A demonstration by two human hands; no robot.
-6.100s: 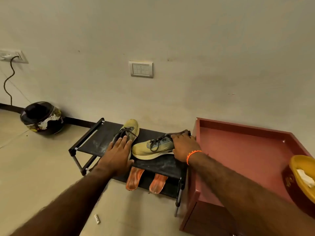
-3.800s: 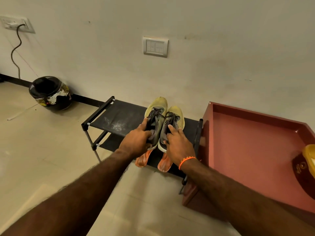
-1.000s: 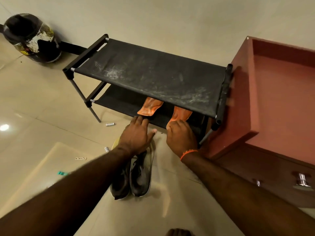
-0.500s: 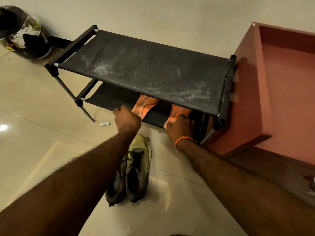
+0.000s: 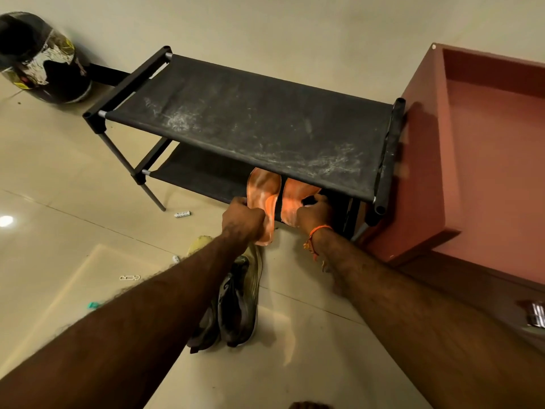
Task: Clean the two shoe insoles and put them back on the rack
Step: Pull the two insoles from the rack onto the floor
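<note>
Two insoles (image 5: pixel 263 188) within curled fingers (image 5: pixel 240 202)

You are working in dim, warm yellowish indoor light. A bright glare spot sits on the glossy floor (image 5: pixel 59 231) at the left edge. Shadows are soft. Wide-angle distortion bends lines at the edges; the cabinet (image 5: pixel 472 160) is slightly blurred.

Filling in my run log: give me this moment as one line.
left hand: grips left insole | right hand: grips right insole | insoles: on lower shelf | shoes: floor
</note>
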